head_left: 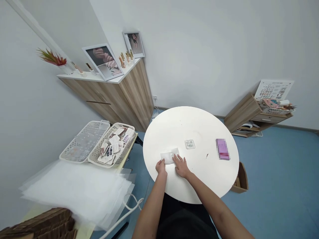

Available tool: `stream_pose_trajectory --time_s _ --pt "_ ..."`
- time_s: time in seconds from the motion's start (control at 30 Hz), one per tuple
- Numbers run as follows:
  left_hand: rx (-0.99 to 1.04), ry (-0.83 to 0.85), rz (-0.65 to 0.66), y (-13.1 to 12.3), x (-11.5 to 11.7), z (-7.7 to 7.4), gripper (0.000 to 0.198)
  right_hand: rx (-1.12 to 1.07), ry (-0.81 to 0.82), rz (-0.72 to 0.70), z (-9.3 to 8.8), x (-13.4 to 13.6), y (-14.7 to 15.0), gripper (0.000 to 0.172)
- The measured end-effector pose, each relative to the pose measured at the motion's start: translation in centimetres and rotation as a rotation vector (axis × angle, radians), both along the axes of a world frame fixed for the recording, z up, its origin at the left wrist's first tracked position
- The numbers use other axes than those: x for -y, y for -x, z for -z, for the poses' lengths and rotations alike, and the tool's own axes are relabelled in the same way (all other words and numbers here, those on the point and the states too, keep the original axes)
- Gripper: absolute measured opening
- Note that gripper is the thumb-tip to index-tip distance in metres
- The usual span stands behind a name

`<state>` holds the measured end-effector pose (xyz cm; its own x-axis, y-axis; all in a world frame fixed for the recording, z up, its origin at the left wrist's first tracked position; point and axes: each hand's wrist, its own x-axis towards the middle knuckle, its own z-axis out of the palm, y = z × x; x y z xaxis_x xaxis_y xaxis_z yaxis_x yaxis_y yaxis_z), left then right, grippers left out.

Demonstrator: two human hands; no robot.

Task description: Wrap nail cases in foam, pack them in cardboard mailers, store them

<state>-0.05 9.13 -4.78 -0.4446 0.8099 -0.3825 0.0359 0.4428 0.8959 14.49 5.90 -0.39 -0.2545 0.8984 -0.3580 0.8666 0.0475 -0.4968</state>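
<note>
A small white strip of foam-like wrapping (167, 158) lies on the round white table (199, 122), close to my body. My left hand (161, 166) is closed on its left end, thumb and fingers pinching the edge. At the right end, my right hand (181, 167) rests with fingers spread and outstretched, the fingertips pressing on the sheet. Whether anything is wrapped inside cannot be made out. Just beyond my right hand sits a small clear case (190, 144) holding little pale greenish pieces.
A blurred-out purple box (222, 149) and a small dark item (207, 155) lie to the right. On the left side table are a stack of white sheets (79, 189), a basket of cards (112, 146) and a basket of clear packs (84, 141). A cardboard box (241, 179) stands below right.
</note>
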Motion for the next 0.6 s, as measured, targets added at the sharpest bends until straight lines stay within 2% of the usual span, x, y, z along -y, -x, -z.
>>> stream_pose_trajectory --time_s 0.1,0.2,0.3,0.47,0.53,0.6 --pt "-0.006 -0.086 0.090 -1.2 -0.3 -0.9 0.019 -0.064 0.020 0.059 -0.2 -0.4 -0.2 0.083" --pt "-0.042 -0.185 0.198 -2.6 0.4 -1.9 0.012 -0.122 0.040 0.135 -0.1 -0.9 -0.4 0.083" --pt "-0.189 -0.318 0.388 -3.4 1.0 -2.5 0.007 -0.185 0.045 0.196 0.4 -1.3 -0.9 0.079" --pt "-0.534 -0.510 0.795 -2.7 1.7 -1.7 0.026 -0.455 -0.023 0.229 1.9 -1.1 -2.0 0.078" --pt "-0.659 -0.580 0.937 -2.0 1.9 -1.1 0.035 -0.542 -0.104 0.240 2.5 -0.6 -2.4 0.081" --pt "-0.777 -0.620 1.043 -1.3 2.0 -0.5 0.043 -0.523 -0.222 0.189 2.9 0.0 -2.8 0.081"
